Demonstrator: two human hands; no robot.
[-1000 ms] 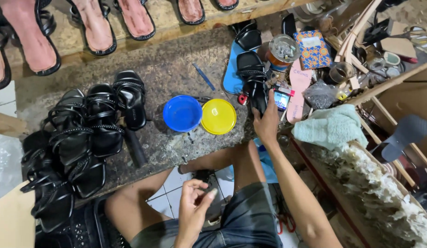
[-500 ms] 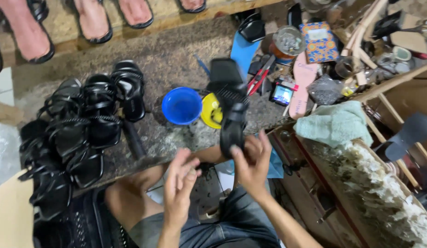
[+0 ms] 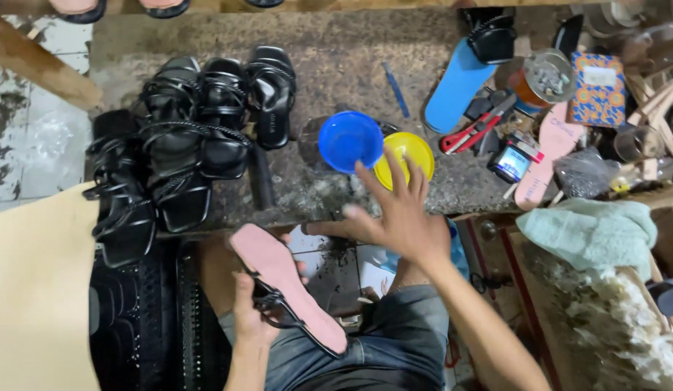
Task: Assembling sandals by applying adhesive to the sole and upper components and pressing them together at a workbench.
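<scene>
My left hand [image 3: 251,316] grips a strappy black sandal [image 3: 287,288] with its pink sole turned up, held over my lap. My right hand [image 3: 394,210] is spread open, fingers apart, raised just in front of a blue bowl [image 3: 349,140] and a yellow bowl [image 3: 407,156] on the stone bench; it holds nothing.
Several finished black sandals [image 3: 184,145] crowd the bench's left side. A blue insole [image 3: 456,85], red-handled cutter [image 3: 479,131], tin of nails [image 3: 543,76], small screen device [image 3: 511,161] and pink insole [image 3: 548,156] lie right. A tan sheet [image 3: 40,289] lies lower left, a green cloth [image 3: 590,232] right.
The right hand brought a black sandal from the bench's right side down to my lap. Now the left hand holds it sole-up and the right hand has let go and lifted toward the bowls.
</scene>
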